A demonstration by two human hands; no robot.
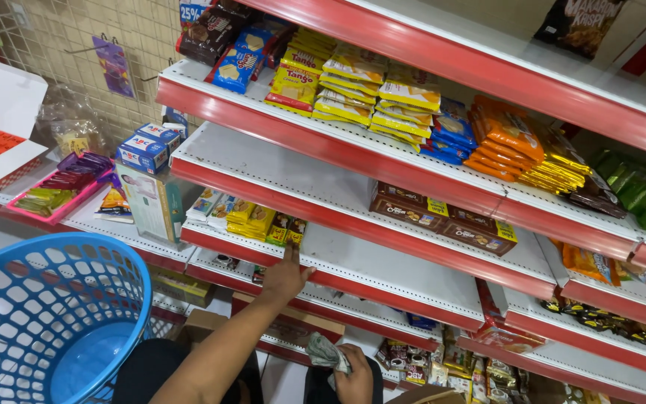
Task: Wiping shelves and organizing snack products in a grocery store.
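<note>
My left hand (284,277) reaches up to the red front edge of a white shelf (383,262). Its fingers stretch toward small green and yellow snack packets (287,230) lying at the shelf's left end, and it holds nothing. Low in the view, my right hand (354,378) is closed around a crumpled grey-green wad (324,352), paper or cloth. A blue plastic basket (42,322) with a lattice wall sits at the lower left beside my left arm, with nothing visible in it.
Red-edged shelves rise in tiers with yellow wafer packs (353,86), orange packs (506,135) and brown biscuit boxes (443,217). A pink tray of sachets (57,191) and blue-and-white boxes (147,146) stand at the left. Small jars and packets fill the lowest shelf (443,363).
</note>
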